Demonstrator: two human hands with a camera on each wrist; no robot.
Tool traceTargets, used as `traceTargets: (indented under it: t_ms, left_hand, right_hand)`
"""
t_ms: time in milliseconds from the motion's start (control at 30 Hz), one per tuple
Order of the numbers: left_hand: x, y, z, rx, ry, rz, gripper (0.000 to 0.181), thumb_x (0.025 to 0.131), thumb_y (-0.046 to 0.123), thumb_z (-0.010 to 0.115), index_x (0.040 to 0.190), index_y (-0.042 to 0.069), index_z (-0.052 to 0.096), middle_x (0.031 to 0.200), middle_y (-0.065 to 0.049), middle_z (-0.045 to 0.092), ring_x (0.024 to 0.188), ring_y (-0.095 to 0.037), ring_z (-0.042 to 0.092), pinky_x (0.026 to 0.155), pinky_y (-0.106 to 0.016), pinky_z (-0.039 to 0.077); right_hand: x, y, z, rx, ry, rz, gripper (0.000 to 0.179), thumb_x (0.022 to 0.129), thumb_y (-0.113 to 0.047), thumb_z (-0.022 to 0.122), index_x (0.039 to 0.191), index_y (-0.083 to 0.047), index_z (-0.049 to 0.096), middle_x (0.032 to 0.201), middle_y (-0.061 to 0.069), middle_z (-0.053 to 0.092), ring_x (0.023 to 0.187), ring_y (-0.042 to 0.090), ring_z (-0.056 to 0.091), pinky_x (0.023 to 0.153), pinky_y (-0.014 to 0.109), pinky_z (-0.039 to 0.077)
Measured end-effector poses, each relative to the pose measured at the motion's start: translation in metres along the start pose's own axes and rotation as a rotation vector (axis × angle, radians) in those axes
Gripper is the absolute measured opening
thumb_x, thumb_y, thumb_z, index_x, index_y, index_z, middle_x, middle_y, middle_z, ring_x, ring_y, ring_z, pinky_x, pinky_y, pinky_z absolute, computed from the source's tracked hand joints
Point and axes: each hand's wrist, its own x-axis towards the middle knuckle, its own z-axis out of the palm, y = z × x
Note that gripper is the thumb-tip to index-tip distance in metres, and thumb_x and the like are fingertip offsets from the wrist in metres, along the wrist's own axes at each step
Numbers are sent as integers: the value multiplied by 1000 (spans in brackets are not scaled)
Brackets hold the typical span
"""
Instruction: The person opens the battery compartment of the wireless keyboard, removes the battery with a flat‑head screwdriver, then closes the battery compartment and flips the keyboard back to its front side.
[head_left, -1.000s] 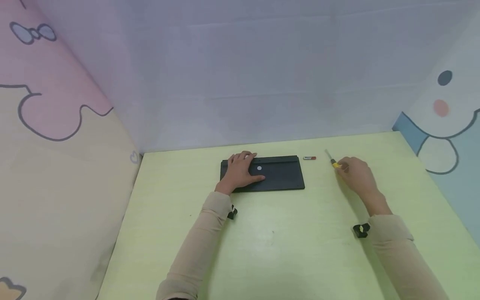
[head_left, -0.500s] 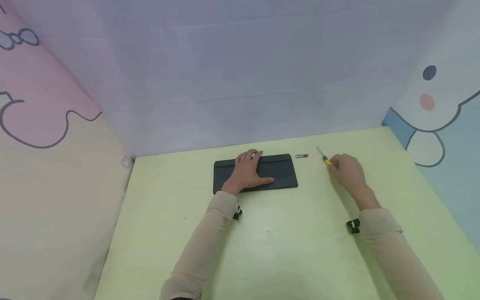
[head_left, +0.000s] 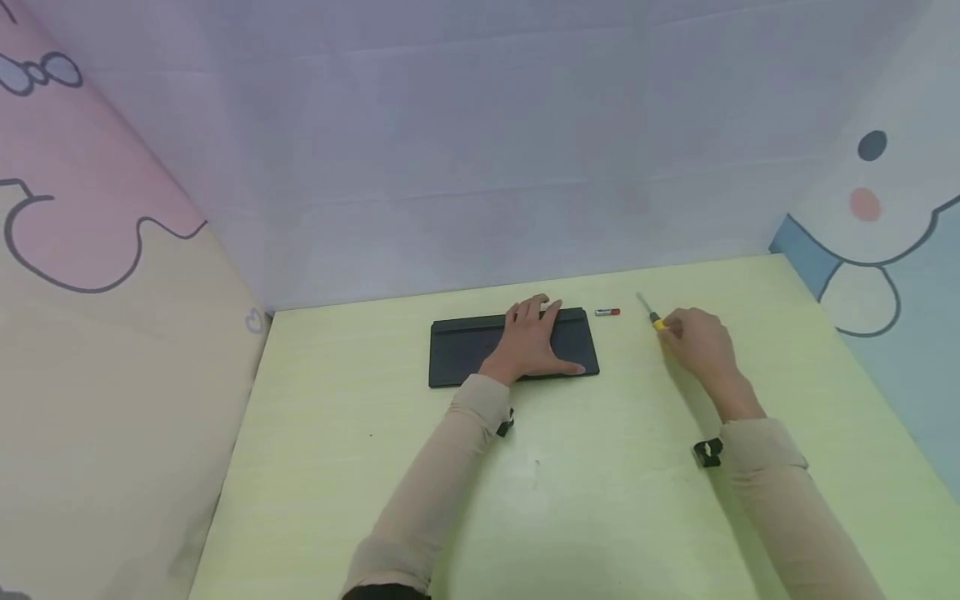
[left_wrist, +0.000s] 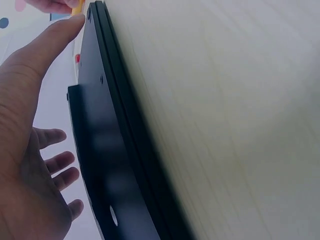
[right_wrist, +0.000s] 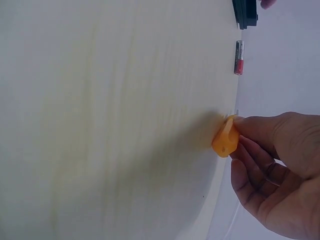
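A black keyboard [head_left: 467, 350] lies face down on the table, its smooth underside up and a raised ridge along the far edge. Spread over its right part is my left hand [head_left: 528, 340], the thumb near the close right corner and the fingers by the far edge. In the left wrist view the thumb [left_wrist: 55, 40] reaches along the keyboard's end. My right hand [head_left: 701, 340] pinches the yellow handle of a screwdriver [head_left: 657, 321], its shaft pointing away to the far left. The right wrist view shows the orange-yellow handle [right_wrist: 226, 141] between thumb and fingers.
A small battery [head_left: 607, 312] with a red end lies between the keyboard and the screwdriver. The pale yellow table [head_left: 585, 500] meets a plain back wall [head_left: 525, 167], with cartoon-printed walls [head_left: 112, 375] at the sides.
My left hand has slid rightward over the keyboard, from its left part to its right part. The right hand keeps its hold on the screwdriver in nearly the same place. The head view shifted slightly.
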Motion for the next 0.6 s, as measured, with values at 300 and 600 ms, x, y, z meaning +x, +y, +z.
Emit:
traceTargets:
  t_ms: [300, 600]
  left_hand:
    - [8, 18, 1, 45, -43, 33, 122, 71, 83, 71, 164, 21, 21, 164, -6, 28, 154, -25, 29, 128, -51, 23]
    - [11, 16, 4, 110, -68, 32, 129, 68, 86, 71, 165, 20, 17, 166, -6, 28, 153, -25, 30, 129, -50, 25]
  right_hand:
    - [-1, 0, 3, 1, 7, 6, 29, 99, -15, 65, 116, 8, 68, 111, 31, 72, 96, 47, 71, 77, 57, 59]
    - [1, -1, 5, 9, 8, -3, 29, 98, -15, 65, 115, 8, 69, 110, 30, 73, 95, 46, 71, 77, 57, 58]
